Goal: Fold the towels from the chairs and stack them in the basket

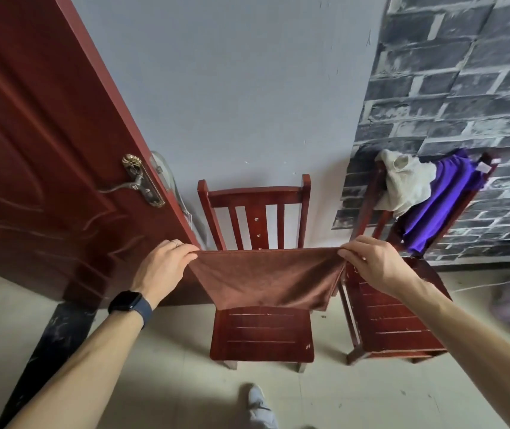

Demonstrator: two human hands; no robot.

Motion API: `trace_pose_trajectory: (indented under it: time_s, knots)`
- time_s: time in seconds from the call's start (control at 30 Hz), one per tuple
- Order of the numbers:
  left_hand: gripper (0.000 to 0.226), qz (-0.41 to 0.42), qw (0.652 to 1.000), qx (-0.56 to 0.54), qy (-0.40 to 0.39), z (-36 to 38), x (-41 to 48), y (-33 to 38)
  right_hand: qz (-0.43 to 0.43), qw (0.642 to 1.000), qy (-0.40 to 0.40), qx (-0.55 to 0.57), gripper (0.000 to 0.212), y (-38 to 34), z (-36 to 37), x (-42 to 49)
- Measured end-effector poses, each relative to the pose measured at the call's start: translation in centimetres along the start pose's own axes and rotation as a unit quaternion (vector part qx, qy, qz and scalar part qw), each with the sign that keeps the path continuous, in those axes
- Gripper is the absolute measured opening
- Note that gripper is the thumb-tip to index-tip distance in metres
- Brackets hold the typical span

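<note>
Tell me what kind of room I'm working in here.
Probably a room in a home, near its doorway. A red door stands open on the left, two wooden chairs sit against the wall on a tiled floor, and brick-pattern wallpaper covers the right wall.

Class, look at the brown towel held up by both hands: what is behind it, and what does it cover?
Behind the brown towel stands a red wooden chair. Its backrest top and seat front show; the towel covers the lower backrest and the seat's rear.
</note>
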State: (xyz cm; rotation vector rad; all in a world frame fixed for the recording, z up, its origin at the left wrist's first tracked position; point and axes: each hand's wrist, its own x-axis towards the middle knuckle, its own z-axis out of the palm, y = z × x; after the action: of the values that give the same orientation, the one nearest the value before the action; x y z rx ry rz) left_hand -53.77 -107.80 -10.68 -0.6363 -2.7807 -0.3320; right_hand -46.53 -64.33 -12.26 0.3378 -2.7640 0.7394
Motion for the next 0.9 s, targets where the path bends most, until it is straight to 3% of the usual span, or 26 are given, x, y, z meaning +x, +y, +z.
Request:
trace_pose_trajectory:
  time_s: [0.2, 0.33, 0.43, 0.63, 0.9]
  knots:
    - [0.015, 0.010, 1.000, 0.023, -0.009, 0.4, 0.3, 1.1, 0.020, 0.997, -0.049, -0.064, 0.014, 0.7, -0.2, 0.0]
    - [0.015, 0.024, 0.999, 0.029, -0.037, 2.1, -1.2, 1.7, 0.057, 0.974, -0.173, -0.138, 0.018, 0.4, 1.6, -1.4]
    - [0.014, 0.037, 0.997, 0.038, -0.055, 3.9, -2.7, 0.8, 0.092, 0.974, -0.161, -0.131, 0.020, 0.5, 3.0, -2.5]
    - [0.016, 0.026, 0.993, 0.057, -0.101, 7.8, -3.4, -1.7, 0.126, 0.958, -0.220, -0.135, 0.025, 0.2, 7.0, -1.7]
    - [0.014, 0.000, 0.990, 0.071, -0.122, 12.5, 1.5, -6.4, 0.167, 0.953, -0.200, -0.158, 0.022, 1.7, 11.5, 4.3]
